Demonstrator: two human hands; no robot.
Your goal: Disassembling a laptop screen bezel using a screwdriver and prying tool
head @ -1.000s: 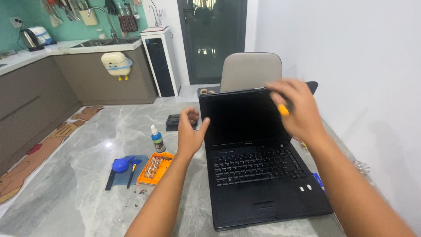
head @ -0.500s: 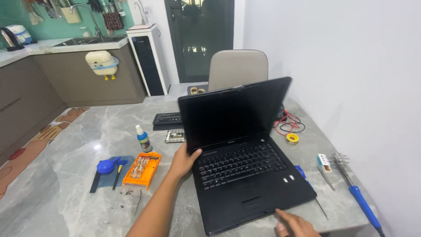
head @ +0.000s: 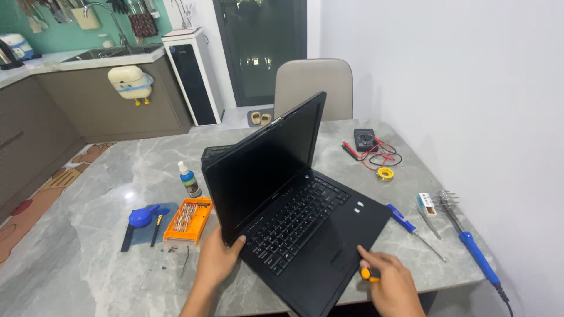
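Observation:
An open black laptop (head: pixel 305 217) sits turned at an angle on the grey marble table (head: pixel 88 246), its dark screen facing left. My left hand (head: pixel 217 258) grips the laptop's near left corner by the hinge side. My right hand (head: pixel 388 282) rests at the laptop's front right edge, closed around a small tool with an orange-yellow handle (head: pixel 367 273).
Left of the laptop lie an orange screwdriver bit case (head: pixel 188 219), a blue blower on a dark mat (head: pixel 141 217) and a small bottle (head: pixel 189 180). To the right are a multimeter with red leads (head: pixel 367 144), a blue screwdriver (head: pixel 405 223), tweezers and a blue soldering iron (head: pixel 470 240). A chair (head: pixel 314 88) stands behind.
The laptop has been rotated clockwise on the table. My right hand came down from the screen's top edge to the front right corner. The left hand stays at the left side.

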